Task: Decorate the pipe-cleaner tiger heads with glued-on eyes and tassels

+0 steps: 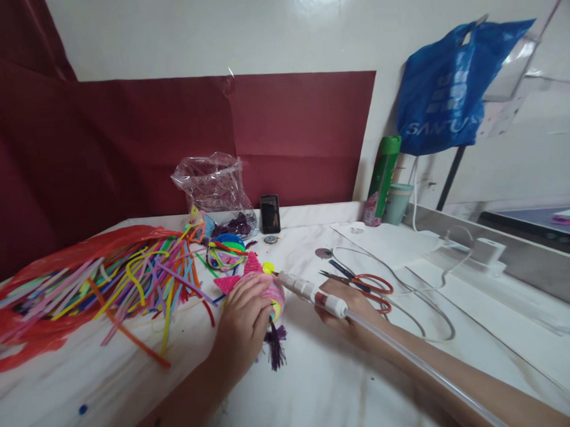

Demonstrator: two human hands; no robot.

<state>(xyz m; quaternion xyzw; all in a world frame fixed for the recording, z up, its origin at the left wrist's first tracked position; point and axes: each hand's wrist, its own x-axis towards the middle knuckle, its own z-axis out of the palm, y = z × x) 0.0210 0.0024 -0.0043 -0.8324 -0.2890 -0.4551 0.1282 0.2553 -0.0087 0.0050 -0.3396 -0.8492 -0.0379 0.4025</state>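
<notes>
Near the middle of the marble-patterned table, my left hand [245,316] is closed over a pink craft piece [276,292] with pointed pink parts, a yellow spot and a dark purple tassel [275,347] hanging toward me. My right hand [348,305] grips a white glue-gun-like tool [312,291] with a long clear rod [424,366] running back to the lower right. The tool's tip points at a small yellow piece [268,268] on the craft's upper edge. My palm hides part of the pink piece.
Colourful pipe cleaners [141,276] lie on a red plastic bag [102,243] at left. Orange-handled scissors [373,285] and a white cable [440,295] are right. Behind stand a phone [270,214], a clear bag [217,185], a green can [382,178] and a cup [398,203].
</notes>
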